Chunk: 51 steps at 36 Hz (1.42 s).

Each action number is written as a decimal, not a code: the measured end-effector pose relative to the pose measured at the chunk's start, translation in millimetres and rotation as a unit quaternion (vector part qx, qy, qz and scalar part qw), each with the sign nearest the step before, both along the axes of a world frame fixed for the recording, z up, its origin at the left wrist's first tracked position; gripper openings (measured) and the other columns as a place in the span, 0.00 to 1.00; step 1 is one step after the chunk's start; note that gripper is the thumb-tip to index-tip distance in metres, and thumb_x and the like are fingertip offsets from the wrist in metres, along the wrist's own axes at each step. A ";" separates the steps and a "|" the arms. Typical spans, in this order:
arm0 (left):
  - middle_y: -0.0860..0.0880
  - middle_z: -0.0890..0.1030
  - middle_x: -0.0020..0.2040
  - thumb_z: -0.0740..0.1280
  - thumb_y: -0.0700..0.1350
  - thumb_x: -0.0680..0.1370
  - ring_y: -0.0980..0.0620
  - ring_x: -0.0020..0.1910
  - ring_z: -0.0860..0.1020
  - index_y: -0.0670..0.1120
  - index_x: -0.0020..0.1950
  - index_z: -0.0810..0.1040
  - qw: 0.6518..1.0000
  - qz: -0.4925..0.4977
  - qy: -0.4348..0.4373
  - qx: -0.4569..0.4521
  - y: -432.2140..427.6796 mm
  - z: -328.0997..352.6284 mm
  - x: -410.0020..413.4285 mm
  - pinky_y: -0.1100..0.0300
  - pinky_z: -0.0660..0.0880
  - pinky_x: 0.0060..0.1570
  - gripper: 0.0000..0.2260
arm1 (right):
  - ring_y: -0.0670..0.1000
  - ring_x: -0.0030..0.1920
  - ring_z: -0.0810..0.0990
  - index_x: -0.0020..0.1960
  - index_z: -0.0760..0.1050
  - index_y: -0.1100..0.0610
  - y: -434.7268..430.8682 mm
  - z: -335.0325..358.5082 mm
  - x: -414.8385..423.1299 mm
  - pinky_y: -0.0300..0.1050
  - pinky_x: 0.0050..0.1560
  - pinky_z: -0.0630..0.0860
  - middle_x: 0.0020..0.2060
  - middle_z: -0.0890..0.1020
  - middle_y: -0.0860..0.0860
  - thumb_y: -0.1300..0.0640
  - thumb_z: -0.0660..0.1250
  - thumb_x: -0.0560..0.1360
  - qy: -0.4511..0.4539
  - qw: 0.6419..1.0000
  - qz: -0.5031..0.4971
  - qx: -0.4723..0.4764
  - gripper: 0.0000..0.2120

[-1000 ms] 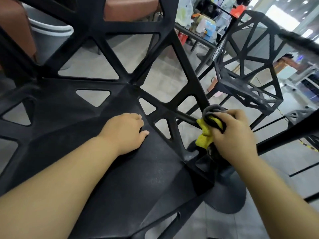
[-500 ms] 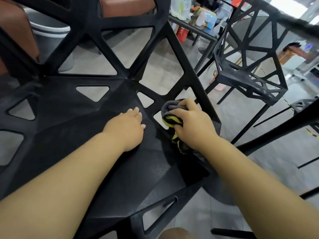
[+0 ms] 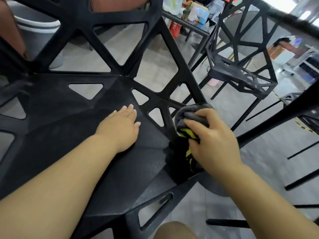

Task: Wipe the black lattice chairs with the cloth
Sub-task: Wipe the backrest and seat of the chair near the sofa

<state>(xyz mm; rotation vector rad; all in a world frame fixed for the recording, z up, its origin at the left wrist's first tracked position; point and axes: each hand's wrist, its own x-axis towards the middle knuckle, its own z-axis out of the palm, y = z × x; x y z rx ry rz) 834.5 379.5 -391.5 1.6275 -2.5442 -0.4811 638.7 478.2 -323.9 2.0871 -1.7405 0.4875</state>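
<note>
A black lattice chair (image 3: 72,152) fills the left and middle of the head view, its seat facing me and its triangular backrest rising behind. My left hand (image 3: 120,125) lies flat on the seat with straight fingers. My right hand (image 3: 212,135) grips a bunched grey and yellow cloth (image 3: 191,116) and presses it against the seat's right edge, where a lattice bar meets the rim. A second black lattice chair (image 3: 241,71) stands to the right on thin legs.
Behind the chairs stands a dark table (image 3: 186,25) loaded with bottles and boxes. A grey bin (image 3: 34,31) is at the top left. Thin black chair legs (image 3: 269,131) cross the grey tiled floor at the right. My knee (image 3: 174,230) shows at the bottom.
My right hand with the cloth slid from the right rim inward along the lattice bar, then back out to the seat's right edge. My left hand's fingers straightened on the seat.
</note>
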 end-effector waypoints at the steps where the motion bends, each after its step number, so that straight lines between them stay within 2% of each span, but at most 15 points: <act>1: 0.48 0.47 0.78 0.46 0.50 0.83 0.51 0.76 0.48 0.43 0.76 0.51 1.000 0.000 0.000 -0.002 0.3 0.2 -0.5 0.57 0.48 0.73 0.23 | 0.62 0.41 0.79 0.51 0.83 0.56 -2.8 3.3 -5.8 0.51 0.32 0.78 0.53 0.78 0.57 0.63 0.73 0.63 -0.004 1.000 -0.015 -0.013 0.16; 4: 0.47 0.51 0.78 0.47 0.50 0.83 0.50 0.76 0.50 0.43 0.76 0.55 1.000 0.003 -0.003 -0.017 1.8 2.6 -2.1 0.57 0.51 0.72 0.22 | 0.62 0.43 0.79 0.51 0.83 0.56 -23.3 11.1 -32.9 0.49 0.38 0.77 0.54 0.77 0.59 0.64 0.72 0.64 -0.011 0.998 -0.049 -0.040 0.16; 7: 0.47 0.61 0.74 0.49 0.51 0.83 0.48 0.74 0.58 0.44 0.71 0.64 0.999 -0.010 -0.014 -0.048 6.1 9.2 -2.6 0.56 0.60 0.68 0.20 | 0.60 0.51 0.78 0.55 0.82 0.56 -43.6 14.2 -50.2 0.42 0.46 0.71 0.57 0.76 0.57 0.63 0.72 0.66 -0.035 0.997 -0.065 -0.035 0.17; 10: 0.51 0.69 0.68 0.50 0.56 0.81 0.48 0.66 0.67 0.49 0.68 0.70 0.995 -0.060 -0.022 -0.072 15.1 18.9 -4.7 0.55 0.67 0.63 0.20 | 0.61 0.49 0.77 0.57 0.81 0.55 -52.2 14.8 -47.4 0.42 0.43 0.67 0.57 0.75 0.56 0.60 0.71 0.69 -0.022 0.996 -0.085 -0.020 0.16; 16: 0.55 0.64 0.71 0.52 0.61 0.79 0.50 0.69 0.63 0.56 0.71 0.66 0.994 -0.100 -0.008 -0.049 26.0 22.9 -9.4 0.56 0.63 0.66 0.22 | 0.61 0.42 0.76 0.53 0.81 0.57 -28.6 5.3 -27.4 0.46 0.37 0.68 0.55 0.73 0.55 0.55 0.69 0.71 0.040 0.991 -0.109 0.063 0.12; 20: 0.57 0.60 0.73 0.51 0.61 0.79 0.51 0.71 0.59 0.57 0.73 0.62 0.995 -0.092 0.001 -0.033 25.8 21.2 -8.1 0.57 0.62 0.66 0.23 | 0.56 0.43 0.78 0.56 0.81 0.51 11.8 -10.4 -10.4 0.45 0.38 0.74 0.54 0.74 0.51 0.51 0.67 0.70 -0.019 0.992 -0.064 0.111 0.15; 22: 0.56 0.60 0.74 0.51 0.61 0.79 0.50 0.72 0.59 0.57 0.74 0.61 0.995 -0.091 -0.007 -0.032 26.9 20.4 -10.2 0.56 0.63 0.66 0.23 | 0.54 0.44 0.80 0.55 0.82 0.51 29.6 -19.9 -8.3 0.46 0.38 0.79 0.52 0.76 0.52 0.51 0.67 0.67 -0.072 0.993 -0.014 0.096 0.17; 25: 0.55 0.58 0.75 0.49 0.59 0.80 0.49 0.73 0.58 0.55 0.75 0.59 0.996 -0.089 -0.022 -0.024 28.5 19.5 -13.8 0.55 0.61 0.68 0.23 | 0.54 0.47 0.80 0.56 0.81 0.52 32.5 -23.6 -22.6 0.43 0.44 0.78 0.54 0.76 0.53 0.50 0.63 0.68 -0.112 0.992 -0.005 0.054 0.19; 29: 0.53 0.59 0.75 0.48 0.58 0.81 0.48 0.73 0.59 0.54 0.75 0.58 0.995 -0.091 -0.040 -0.027 30.8 20.3 -16.1 0.55 0.61 0.67 0.23 | 0.50 0.53 0.75 0.57 0.80 0.52 10.8 -14.1 -47.6 0.40 0.48 0.72 0.56 0.75 0.54 0.53 0.64 0.69 -0.145 0.986 -0.078 -0.034 0.18; 32: 0.53 0.61 0.73 0.48 0.58 0.81 0.47 0.69 0.63 0.54 0.74 0.60 0.993 -0.094 -0.052 -0.044 32.1 22.9 -16.5 0.55 0.65 0.65 0.22 | 0.49 0.56 0.74 0.60 0.79 0.51 -0.1 -14.2 -53.8 0.40 0.53 0.71 0.58 0.73 0.51 0.56 0.68 0.72 -0.214 0.965 -0.145 -0.040 0.16; 36: 0.53 0.66 0.70 0.50 0.58 0.80 0.48 0.65 0.65 0.54 0.72 0.65 0.994 -0.089 -0.044 -0.054 31.3 24.1 -16.1 0.55 0.68 0.62 0.22 | 0.57 0.46 0.79 0.56 0.80 0.51 15.3 -20.4 -29.5 0.45 0.43 0.75 0.55 0.75 0.54 0.53 0.67 0.66 -0.134 0.984 -0.116 0.002 0.19; 40: 0.55 0.68 0.66 0.53 0.59 0.80 0.51 0.64 0.65 0.55 0.70 0.67 0.995 -0.084 -0.017 -0.049 29.4 25.3 -10.5 0.57 0.69 0.59 0.21 | 0.56 0.40 0.79 0.51 0.82 0.53 18.0 -21.9 -5.9 0.49 0.32 0.78 0.51 0.77 0.53 0.53 0.67 0.66 -0.056 0.993 -0.029 0.095 0.15; 43: 0.58 0.68 0.65 0.54 0.60 0.79 0.54 0.64 0.66 0.56 0.69 0.68 0.996 -0.083 -0.006 -0.033 27.1 28.0 -2.6 0.58 0.71 0.57 0.20 | 0.56 0.42 0.78 0.52 0.82 0.52 -6.3 -10.0 -6.7 0.47 0.35 0.77 0.53 0.75 0.52 0.53 0.68 0.68 -0.024 0.992 -0.033 0.120 0.13; 47: 0.60 0.67 0.66 0.54 0.60 0.79 0.54 0.64 0.65 0.57 0.69 0.68 0.997 -0.061 -0.019 -0.038 26.3 28.7 10.5 0.59 0.70 0.56 0.20 | 0.56 0.47 0.76 0.61 0.77 0.50 -47.0 2.9 4.3 0.47 0.43 0.73 0.59 0.71 0.49 0.52 0.64 0.75 0.024 0.988 -0.046 0.146 0.15; 51: 0.60 0.65 0.68 0.53 0.61 0.79 0.53 0.66 0.64 0.57 0.71 0.65 0.998 -0.032 -0.020 -0.054 29.1 22.5 20.1 0.59 0.66 0.60 0.22 | 0.59 0.47 0.74 0.59 0.76 0.56 -99.2 13.1 21.0 0.48 0.39 0.70 0.58 0.69 0.54 0.53 0.62 0.76 0.071 0.989 -0.063 0.110 0.14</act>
